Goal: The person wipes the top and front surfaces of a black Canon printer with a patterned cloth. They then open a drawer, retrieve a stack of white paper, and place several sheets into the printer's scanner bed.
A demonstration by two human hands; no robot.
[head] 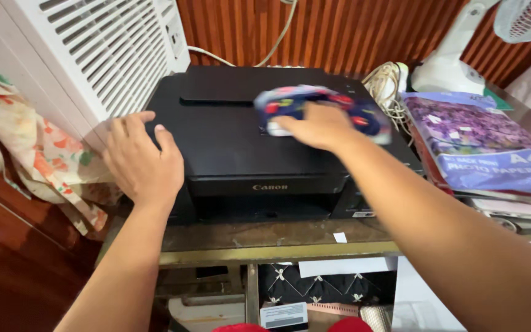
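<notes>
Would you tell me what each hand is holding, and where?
The right hand presses a patterned cloth from above onto the black printer; the left hand holds nothing.

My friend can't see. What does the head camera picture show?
A right hand presses a colourful cloth on a black printer, the left hand resting on its left edge. Packs of paper lie beside it.
</notes>
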